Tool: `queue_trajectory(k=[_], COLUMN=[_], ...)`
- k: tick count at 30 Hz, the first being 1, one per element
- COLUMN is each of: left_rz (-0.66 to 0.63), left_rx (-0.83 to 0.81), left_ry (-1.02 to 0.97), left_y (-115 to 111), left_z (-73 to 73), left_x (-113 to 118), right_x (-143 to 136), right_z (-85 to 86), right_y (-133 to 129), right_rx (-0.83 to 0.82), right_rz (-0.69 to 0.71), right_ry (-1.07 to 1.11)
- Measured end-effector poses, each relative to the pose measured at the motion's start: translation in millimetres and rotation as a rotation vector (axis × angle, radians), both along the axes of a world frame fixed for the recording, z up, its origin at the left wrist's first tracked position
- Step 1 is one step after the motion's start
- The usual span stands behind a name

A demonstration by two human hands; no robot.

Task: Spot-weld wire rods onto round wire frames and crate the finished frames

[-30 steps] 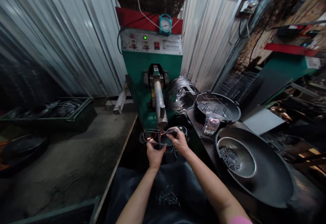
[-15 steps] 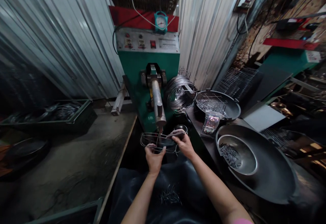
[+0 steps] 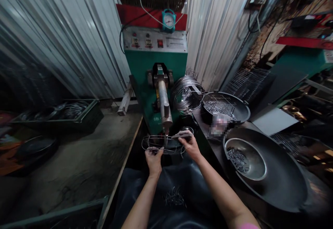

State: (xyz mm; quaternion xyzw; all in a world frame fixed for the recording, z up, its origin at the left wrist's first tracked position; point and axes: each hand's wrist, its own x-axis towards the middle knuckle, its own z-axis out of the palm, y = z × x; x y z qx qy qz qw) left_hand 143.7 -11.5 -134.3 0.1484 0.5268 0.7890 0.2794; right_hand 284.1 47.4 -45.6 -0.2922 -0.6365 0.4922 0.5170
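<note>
An oval wire frame (image 3: pixel 148 142) sits under the tip of the metal arm (image 3: pixel 163 100) of a green machine (image 3: pixel 135 62). My left hand (image 3: pixel 154 161) is closed on the near left side of this frame, thumb and fingers pinching the wire. At the frame's right side my right hand (image 3: pixel 191 147) grips a flat greyish piece (image 3: pixel 182 134), its fingers closed and close to the wire. Small bent wire pieces (image 3: pixel 174 197) lie on the dark apron (image 3: pixel 195 184) over my lap.
A wire coil (image 3: pixel 187 95) hangs right of the machine arm. Farther right are a black pan (image 3: pixel 243 112) with wire parts and a big wok (image 3: pixel 283 173) holding a steel bowl (image 3: pixel 260 163). Green crates (image 3: pixel 91 114) stand at the left, beside a wooden edge (image 3: pixel 125 163).
The view has shifted, so the machine and pans appear farther right. My left hand and the wire frame have moved slightly left relative to the machine tip. Both hands keep their hold.
</note>
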Motion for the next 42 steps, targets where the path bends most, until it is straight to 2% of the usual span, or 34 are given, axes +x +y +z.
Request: queue_trajectory(k=[3,14,19,22,27,31,35,38,40,42], left_rz=[0.005,0.017,0.004,-0.004,-0.062,-0.138,-0.142,-0.134,-0.145,-0.160], left_rx=[0.017,-0.015,-0.052,-0.083,-0.037,-0.031,-0.046,-0.041,-0.030,-0.018], left_ry=[0.000,0.011,0.046,0.047,-0.066,-0.228,-0.364,-0.435,-0.435,-0.412], left_y=[0.8,11.4,13.7,14.8,14.4,7.0,-0.5,-2.1,-1.8,-1.1], left_z=[0.2,6.4,7.1,4.4,-1.1,-5.0,-10.2,-11.5,-10.0,-7.6], left_x=[-0.2,-3.6,-4.9,-4.4,-4.1,-6.6,-10.1,-12.0,-12.4,-12.1], right_x=[-1.9,-18.0,-23.9,-24.9,-1.4,20.4,22.4,16.3,11.7,7.2], right_z=[4.7,14.3,13.2,9.8,0.6,-5.2,-3.1,1.1,2.7,3.7], right_y=[-2.0,10.0,12.1,13.2,15.4,12.9,9.1,5.9,3.9,2.5], right_rx=[0.077,0.110,0.074,-0.004,-0.163,-0.214,-0.135,-0.019,0.037,0.057], right_rz=[-0.002,0.000,0.007,0.053,-0.109,-0.146,-0.118,0.019,0.086,0.067], right_ry=[-0.091,-0.208,-0.176,-0.099,0.068,0.112,0.043,-0.087,-0.151,-0.187])
